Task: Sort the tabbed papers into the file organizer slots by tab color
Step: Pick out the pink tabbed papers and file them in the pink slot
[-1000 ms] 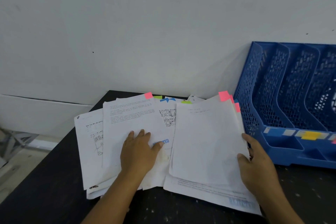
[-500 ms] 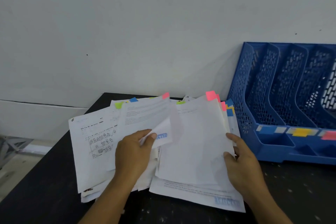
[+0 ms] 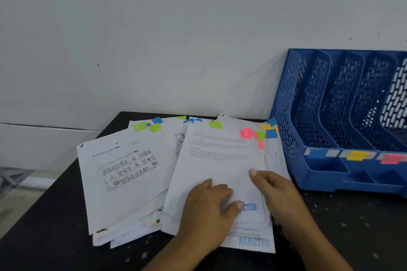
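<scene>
White papers lie in two loose piles on the black table (image 3: 55,215). The right pile (image 3: 220,160) shows pink tabs (image 3: 247,133) plus green, yellow and blue ones at its top right corner. My left hand (image 3: 209,207) rests flat on this pile's top sheet, thumb beside a blue stamp. My right hand (image 3: 275,191) holds the pile's right edge, thumb on top. The left pile (image 3: 123,167) has a cartoon sheet on top and green and blue tabs. The blue file organizer (image 3: 326,169) stands at the right, with blue, yellow and pink labels on its front.
A white wall runs right behind the table and the organizer. The table's left edge drops off to the floor, where a grey metal frame (image 3: 13,176) shows. The organizer's slots hold no visible papers.
My left hand carried a pink-tabbed sheet from the left pile over to the right pile and now presses on it. The left pile's cartoon sheet is uncovered. My right hand stayed at the right edge.
</scene>
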Available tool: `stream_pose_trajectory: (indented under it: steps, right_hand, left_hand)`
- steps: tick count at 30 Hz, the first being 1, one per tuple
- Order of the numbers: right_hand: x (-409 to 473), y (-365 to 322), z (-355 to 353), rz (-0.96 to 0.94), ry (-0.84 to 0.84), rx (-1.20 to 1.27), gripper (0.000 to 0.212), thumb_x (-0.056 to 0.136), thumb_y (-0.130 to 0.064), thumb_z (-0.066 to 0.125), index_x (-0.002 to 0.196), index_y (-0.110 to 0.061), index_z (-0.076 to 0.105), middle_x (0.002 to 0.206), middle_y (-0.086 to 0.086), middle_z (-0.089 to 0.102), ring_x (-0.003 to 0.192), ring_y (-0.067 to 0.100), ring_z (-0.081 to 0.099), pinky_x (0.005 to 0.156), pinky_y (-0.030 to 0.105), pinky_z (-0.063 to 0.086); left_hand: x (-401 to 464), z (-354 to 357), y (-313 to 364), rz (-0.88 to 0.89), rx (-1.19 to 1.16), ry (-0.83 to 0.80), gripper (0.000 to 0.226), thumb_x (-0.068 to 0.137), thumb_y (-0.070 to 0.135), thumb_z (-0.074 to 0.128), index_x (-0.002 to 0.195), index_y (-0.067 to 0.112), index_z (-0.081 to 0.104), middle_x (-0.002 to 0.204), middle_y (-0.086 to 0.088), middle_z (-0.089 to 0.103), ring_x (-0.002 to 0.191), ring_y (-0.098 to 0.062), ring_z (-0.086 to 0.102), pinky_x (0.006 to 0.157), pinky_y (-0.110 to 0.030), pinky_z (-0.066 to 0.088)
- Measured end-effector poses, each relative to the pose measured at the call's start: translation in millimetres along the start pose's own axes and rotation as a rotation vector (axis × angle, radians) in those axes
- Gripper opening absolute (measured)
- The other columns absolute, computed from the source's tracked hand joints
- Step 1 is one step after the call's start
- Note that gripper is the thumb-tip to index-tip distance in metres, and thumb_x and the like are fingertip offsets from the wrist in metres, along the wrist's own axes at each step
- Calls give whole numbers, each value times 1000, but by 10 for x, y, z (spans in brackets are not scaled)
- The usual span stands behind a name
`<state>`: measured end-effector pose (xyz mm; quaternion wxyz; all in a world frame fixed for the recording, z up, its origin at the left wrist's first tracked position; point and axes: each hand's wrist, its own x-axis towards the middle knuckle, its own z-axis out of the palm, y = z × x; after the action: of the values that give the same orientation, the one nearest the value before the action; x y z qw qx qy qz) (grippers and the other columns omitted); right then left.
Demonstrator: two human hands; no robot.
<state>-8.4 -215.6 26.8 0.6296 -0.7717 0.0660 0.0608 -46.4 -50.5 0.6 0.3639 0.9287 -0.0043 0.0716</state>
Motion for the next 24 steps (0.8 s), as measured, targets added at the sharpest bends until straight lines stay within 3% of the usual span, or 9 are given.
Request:
stream_pose_trajectory:
  steps: [4,6,10,13,15,18,21,24]
  right_hand:
    - [62,54,0,41,11,-47,17,85,-23,73,100,-23,65,97,0,73,84,18,72,73,41,61]
    - [77,31,-3,81,12,-29,13,87,-27,70,95,-18,66,92,2,74,81,19,73,71,41,61]
    - [77,0,-11,130,27,-16,28,90,-48,61,92,-23,71,89,-5,75,85,17,71,73,36,58]
    - [71,7,-13,97,39,-36,24,90,-45,62,100,-25,71,98,-9,72,94,12,64,71,28,50]
    - [69,11,-15,91,34,-53,23,89,-38,66,107,-24,69,105,-10,67,98,9,60,79,29,50]
    - [79,30,-15,93,26,-68,26,90,-31,68,115,-24,66,115,-8,64,106,12,58,96,35,50]
    - [76,26,-11,71,37,-97,26,93,-29,63,118,-24,65,110,-12,61,100,8,56,88,30,51]
    - [65,32,-11,54,53,-94,25,96,-30,58,118,-24,66,101,-19,58,88,4,55,64,17,44]
  left_hand:
    - [-7,-21,-20,64,35,-3,49,84,62,54,124,36,61,130,26,54,134,0,31,114,-23,24]
    - [-14,-45,-32,86,53,8,47,83,62,55,122,36,62,124,25,57,127,2,38,109,-21,29]
    - [1,-129,-54,75,112,60,49,85,60,53,128,36,56,129,24,53,115,3,46,103,-18,35]
    - [97,-190,-116,57,273,141,54,84,64,47,124,31,60,129,17,58,108,-8,57,96,-28,41]
    - [185,-260,-182,7,436,249,64,80,70,42,126,28,60,133,5,57,116,-20,52,93,-38,42]
    - [274,-383,-298,-211,519,197,80,81,75,37,145,27,30,150,-2,35,134,-27,29,103,-43,32]
    - [302,-444,-357,-290,441,191,81,82,70,47,147,27,23,144,3,43,130,-25,35,100,-40,35]
    - [315,-475,-387,-316,213,331,67,85,43,64,144,29,32,128,1,58,116,-24,50,94,-40,43]
